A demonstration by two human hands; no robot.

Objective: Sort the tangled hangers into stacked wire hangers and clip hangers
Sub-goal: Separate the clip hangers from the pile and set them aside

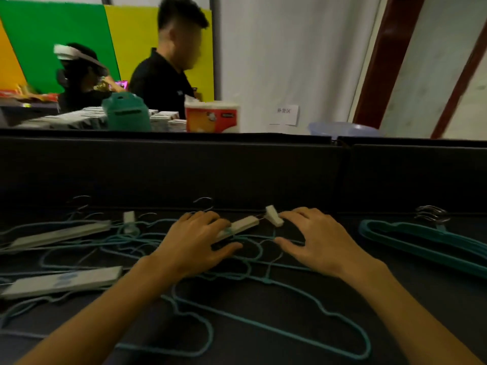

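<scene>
A tangle of teal wire hangers (237, 270) spreads over the dark table, mixed with clip hangers that carry white clips. My left hand (195, 241) lies on the tangle with spread fingers touching a white clip bar (243, 225). My right hand (319, 238) hovers beside it with fingers spread, fingertips at a second white clip (274, 214). One teal wire hanger (303, 335) lies loose nearest me. A neat stack of teal hangers (427, 241) with metal hooks sits at the right.
More white clip bars (63, 283) (60, 234) lie at the left. A dark upright panel (168, 169) closes the table's far side. Behind it stand two persons, a packet of tissue rolls (210, 117) and a blue basin (342, 129).
</scene>
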